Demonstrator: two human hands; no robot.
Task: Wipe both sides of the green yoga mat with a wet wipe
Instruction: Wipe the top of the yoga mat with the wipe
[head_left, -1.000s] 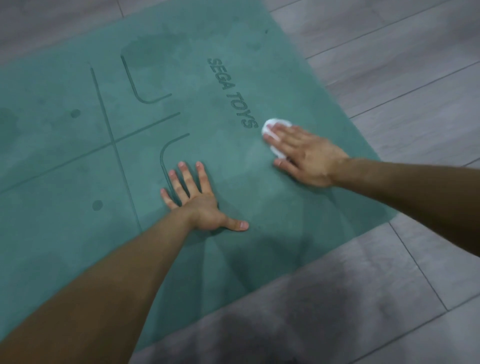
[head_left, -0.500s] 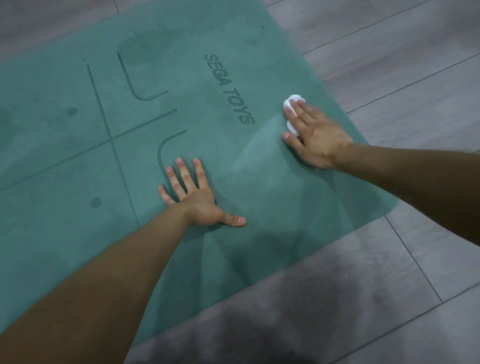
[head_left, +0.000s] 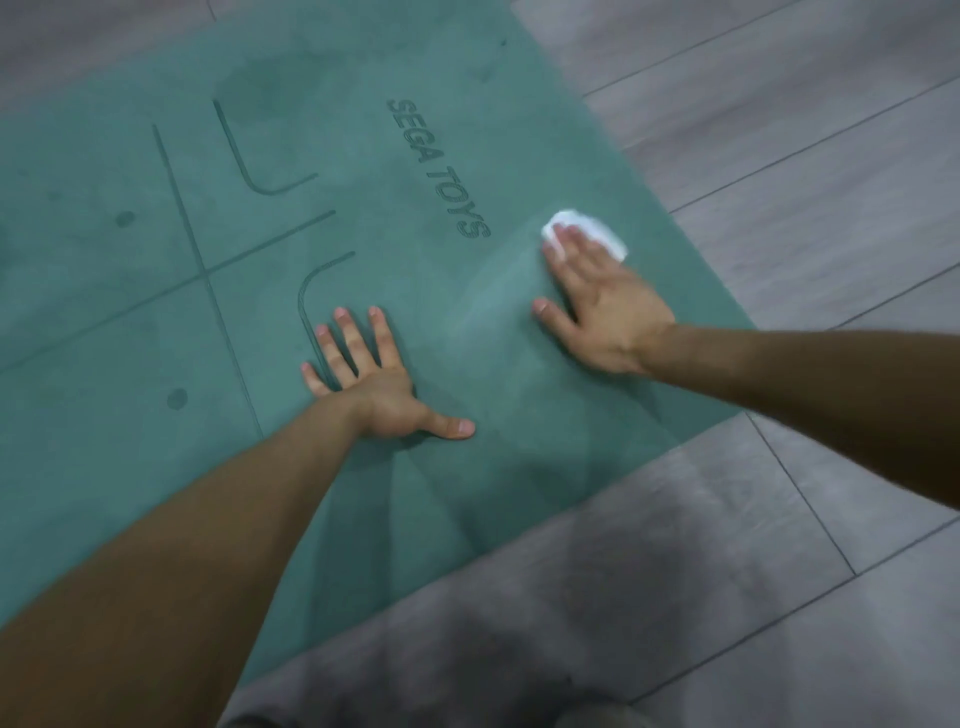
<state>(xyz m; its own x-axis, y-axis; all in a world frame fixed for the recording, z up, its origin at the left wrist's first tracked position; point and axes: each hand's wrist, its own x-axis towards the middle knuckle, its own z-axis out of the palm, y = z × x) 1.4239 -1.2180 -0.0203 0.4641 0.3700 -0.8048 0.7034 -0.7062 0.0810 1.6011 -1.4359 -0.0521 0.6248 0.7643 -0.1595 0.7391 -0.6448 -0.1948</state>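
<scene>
Green yoga mat (head_left: 104, 457) lies flat on a grey wood-plank floor (head_left: 779, 130), spread across the left and middle of the view, with its near edge and right edge meeting at a corner on the right. Printed on it are dark alignment lines (head_left: 208, 275), curved corner marks, two small dots (head_left: 176, 399) and the lettering "SEGA TOYS" (head_left: 439, 169). A dark shadow (head_left: 597, 597) falls over the floor planks just below the mat's near edge. Nothing lies over the mat but the two arms that reach across it.

Left hand (head_left: 374, 384) rests flat on the mat near its middle – fingers spread and straight, thumb out to the right, palm down, holding nothing. It lies beside one of the curved marks.

Right hand (head_left: 608, 312) is also flat and open, palm down near the mat's right edge. Its straight fingers press on a white wet wipe (head_left: 582, 228), which is bunched under the fingertips and shows beyond them – just to the right of the lettering. A paler streak runs across the mat surface between the two hands.
</scene>
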